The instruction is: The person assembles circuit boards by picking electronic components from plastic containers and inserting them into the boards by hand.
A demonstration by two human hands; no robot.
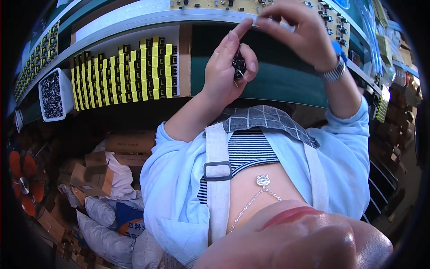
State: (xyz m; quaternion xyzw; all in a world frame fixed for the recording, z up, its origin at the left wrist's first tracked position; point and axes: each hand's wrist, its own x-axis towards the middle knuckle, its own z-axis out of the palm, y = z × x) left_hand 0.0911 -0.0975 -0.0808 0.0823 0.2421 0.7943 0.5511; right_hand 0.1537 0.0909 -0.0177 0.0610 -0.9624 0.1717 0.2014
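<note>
My left hand [229, 67] is curled in front of my body, its index finger pointing up toward the board rail. Held in its fingers is a small bunch of black electronic components [239, 64] with thin metal leads. My right hand [298, 33] is over the metal rail [215, 16] at the edge of the circuit boards [244, 5]. Its thumb and fingers come together in a pinch close to my left index fingertip. Slight blur covers those fingers, and anything between them is too small to make out. A silver band and a blue strap circle my right wrist.
Rows of yellow-and-black transformers [127, 74] stand left of my hands. Beside them is a white bin [64, 80] of small black parts with leads. More populated boards [42, 56] lie far left. A red-bladed fan [27, 179], cartons [92, 177] and sacks [107, 235] are at lower left.
</note>
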